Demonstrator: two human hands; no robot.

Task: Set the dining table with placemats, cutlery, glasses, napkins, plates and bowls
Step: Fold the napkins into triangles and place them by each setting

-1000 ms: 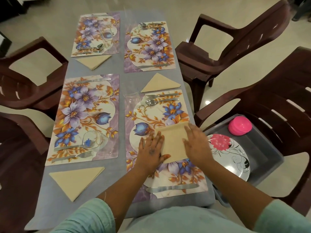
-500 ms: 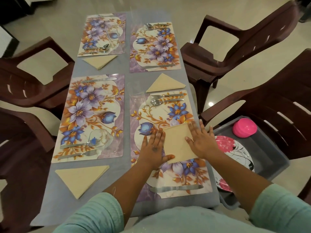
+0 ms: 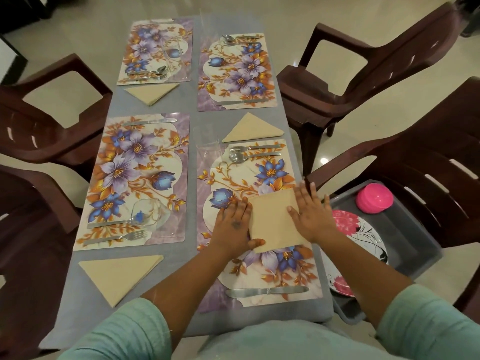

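Hands flat on napkin

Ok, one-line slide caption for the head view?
Both hands, left and right, flatten a beige napkin on the near-right placemat.

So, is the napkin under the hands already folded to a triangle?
No. The napkin is a flat square; both hands press its sides.

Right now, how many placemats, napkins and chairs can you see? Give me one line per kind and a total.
Placemats: 4
Napkins: 4
Chairs: 4
Total: 12
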